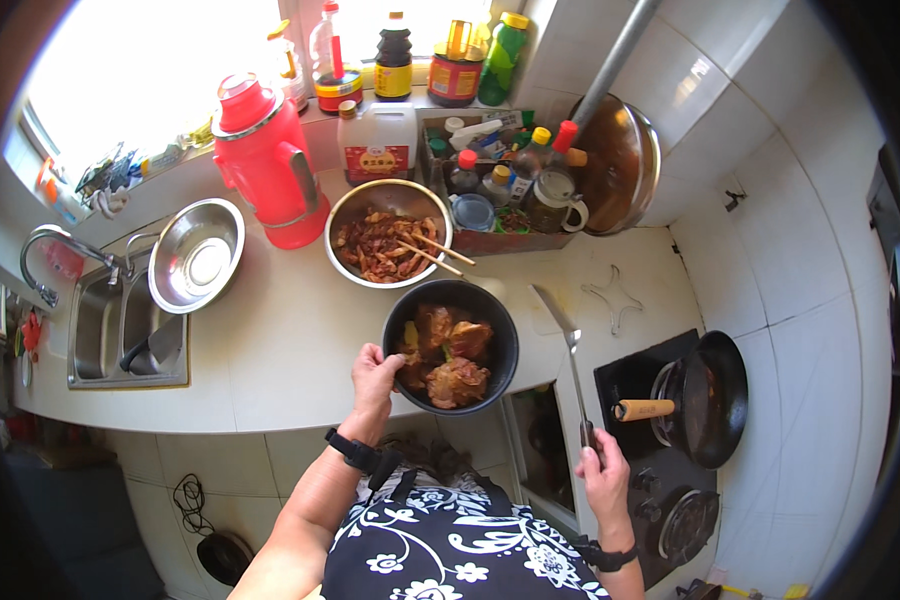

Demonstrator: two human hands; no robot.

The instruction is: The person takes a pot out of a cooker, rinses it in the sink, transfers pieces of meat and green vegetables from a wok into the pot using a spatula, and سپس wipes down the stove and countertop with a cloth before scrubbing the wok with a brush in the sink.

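Note:
My left hand (376, 377) grips the rim of a dark round pot (511, 346) at the counter's front edge. Large pieces of browned meat (457, 381) lie in the pot. My right hand (604, 474) holds the dark handle of a long metal spatula (576, 360), its blade pointing away over the counter. Behind the pot stands a steel bowl (332, 256) of sliced, sauced meat (382, 244), with wooden chopsticks (450, 248) resting in it. To the right, a black wok (731, 401) with a wooden handle sits on the gas hob (622, 367).
A red thermos flask (270, 165) and a tilted steel basin (238, 236) stand left, beside the double sink (184, 367). A box (495, 241) of bottles and jars, a leaning pan lid (649, 172) and a wire stand (613, 298) are at the back right.

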